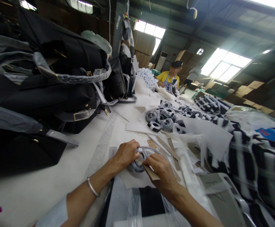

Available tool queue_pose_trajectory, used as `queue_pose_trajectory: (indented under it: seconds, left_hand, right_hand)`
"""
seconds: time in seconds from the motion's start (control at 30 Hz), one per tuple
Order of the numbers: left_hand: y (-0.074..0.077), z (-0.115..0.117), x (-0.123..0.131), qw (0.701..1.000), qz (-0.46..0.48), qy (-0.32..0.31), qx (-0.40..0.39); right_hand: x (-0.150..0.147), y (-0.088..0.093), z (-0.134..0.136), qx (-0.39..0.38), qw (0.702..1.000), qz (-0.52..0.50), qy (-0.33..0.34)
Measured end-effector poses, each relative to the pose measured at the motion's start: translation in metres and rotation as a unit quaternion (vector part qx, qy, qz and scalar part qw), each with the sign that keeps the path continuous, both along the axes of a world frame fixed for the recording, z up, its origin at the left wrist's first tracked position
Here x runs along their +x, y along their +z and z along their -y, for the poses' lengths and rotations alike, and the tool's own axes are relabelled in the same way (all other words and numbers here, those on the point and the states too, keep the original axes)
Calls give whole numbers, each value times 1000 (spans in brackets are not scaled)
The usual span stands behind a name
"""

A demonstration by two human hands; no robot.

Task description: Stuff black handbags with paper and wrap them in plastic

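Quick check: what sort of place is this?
Most likely a bag factory's packing floor: plastic-wrapped black handbags piled at left, a heap of coiled straps on the long white table, stacked cartons under a high roof. The left hand holds one coil.

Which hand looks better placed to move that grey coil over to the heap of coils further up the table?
Right, probably. The heap of coils lies up and to the right of the grey coil, on the side of the right hand. The left hand holds the coil from the far side.
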State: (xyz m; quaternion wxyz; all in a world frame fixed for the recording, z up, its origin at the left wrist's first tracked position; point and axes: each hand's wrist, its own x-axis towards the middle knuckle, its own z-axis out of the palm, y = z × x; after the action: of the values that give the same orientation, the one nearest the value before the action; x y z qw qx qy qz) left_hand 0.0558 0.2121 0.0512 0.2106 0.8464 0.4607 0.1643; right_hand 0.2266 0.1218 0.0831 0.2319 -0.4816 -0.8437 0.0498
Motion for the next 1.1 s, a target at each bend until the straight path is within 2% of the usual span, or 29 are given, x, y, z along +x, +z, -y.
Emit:
queue_pose_trajectory:
  seconds: [0.13, 0.2, 0.33, 0.5, 0.6, 0.73, 0.9, 1.0, 1.1]
  left_hand:
    - [2, 4, 1, 1000, 12, -10, -4]
    - [3, 6, 2, 1000, 25, -15, -9]
    - [6, 8, 1, 997, 62, -15, -34]
    - [13, -9, -15, 984, 133, -12, -114]
    - [10, -23, -27, 970, 164, 6, -177]
    - [-3, -28, -31, 934, 190, -20, -303]
    - [-14, -24, -23, 850, 264, -59, -452]
    - [-17, -27, -17, 821, 295, -54, -485]
    - [-18, -35, -12, 822, 307, -35, -479]
  right_hand:
    - [-5, -9, -14, 78, 992, 91, -30]
    - [-6, -16, -23, 110, 990, 81, -37]
    - [-5, -27, -38, 110, 992, 54, 14]
    - [-2, -34, -43, 141, 989, 36, 32]
    - [0, -35, -43, 166, 984, 32, 48]
    - [1, -32, -44, 164, 984, 24, 63]
    - [2, -24, -43, 163, 982, 27, 88]
    - [1, -23, -44, 174, 979, 28, 99]
    - [-2, -26, -44, 175, 978, 30, 105]
